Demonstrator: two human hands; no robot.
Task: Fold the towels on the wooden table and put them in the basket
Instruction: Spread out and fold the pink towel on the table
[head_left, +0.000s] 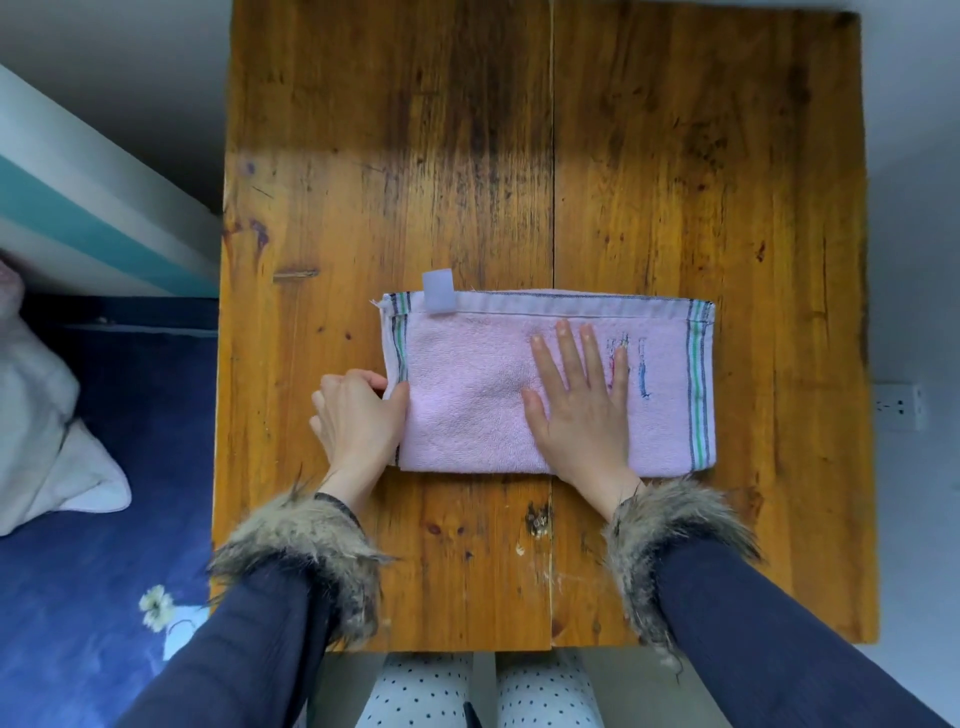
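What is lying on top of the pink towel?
The right hand presses flat on the pink towel; the left hand pinches its left edge. A white tag lies at its far edge.

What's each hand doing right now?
Left hand: pinches the left end of the pink towel.
Right hand: open, pressed flat on the towel.

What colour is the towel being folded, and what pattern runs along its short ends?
Pink towel, with thin green and dark stripes at each short end; clearest in the head view.
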